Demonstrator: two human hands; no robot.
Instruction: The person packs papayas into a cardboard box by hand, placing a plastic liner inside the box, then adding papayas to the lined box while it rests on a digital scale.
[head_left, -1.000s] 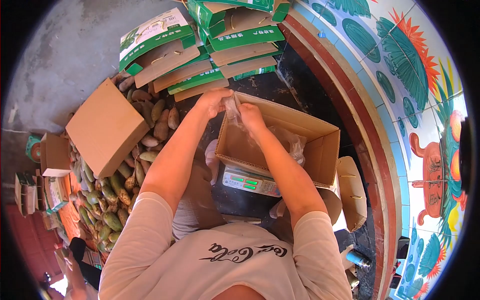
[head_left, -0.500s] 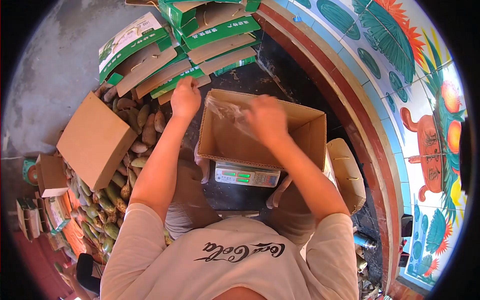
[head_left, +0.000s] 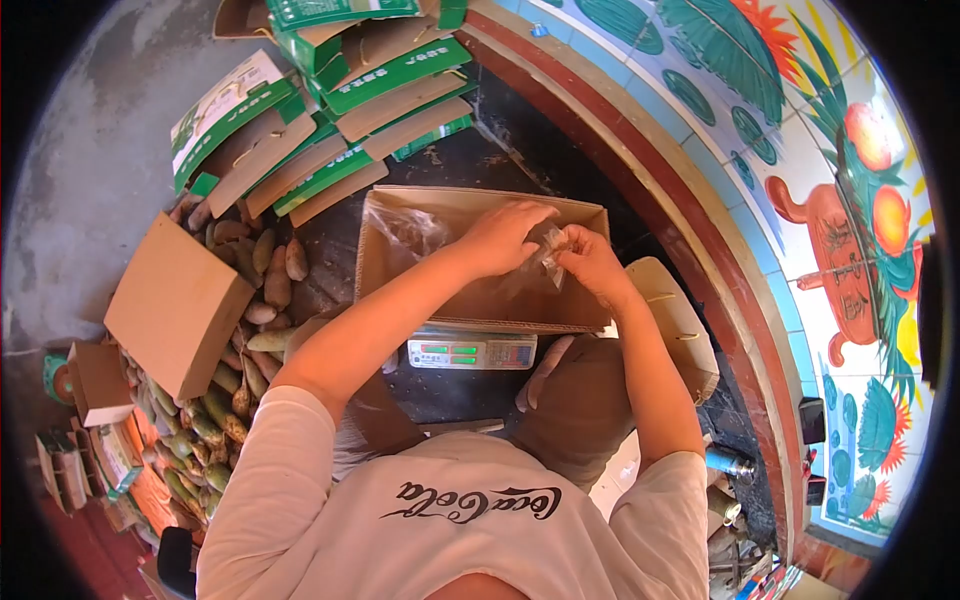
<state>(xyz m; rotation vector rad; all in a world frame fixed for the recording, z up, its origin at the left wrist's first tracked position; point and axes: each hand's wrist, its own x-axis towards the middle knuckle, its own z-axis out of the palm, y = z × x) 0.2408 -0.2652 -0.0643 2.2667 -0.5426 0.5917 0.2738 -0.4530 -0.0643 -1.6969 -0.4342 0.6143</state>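
Observation:
An uncovered cardboard box (head_left: 480, 318) stands on a digital scale (head_left: 472, 350) between my legs. Crumpled clear plastic film (head_left: 405, 228), apparently a bag, lies inside against the left wall and stretches across to the right. My left hand (head_left: 500, 238) reaches over the box with fingers curled at the film; their tips are partly hidden. Close by on the right, my right hand (head_left: 592, 265) pinches a gathered piece of the same film between thumb and fingers.
Green printed cartons (head_left: 390, 80) are stacked beyond the box. To the left, a closed brown box (head_left: 178, 305) rests on a heap of elongated tubers (head_left: 215, 415). An open carton (head_left: 672, 325) stands at right, near the tiled wall (head_left: 745, 215).
My left hand has moved from outside the box's left corner to over its middle. My right hand has shifted right, and film now gathers between both hands. The view has shifted slightly.

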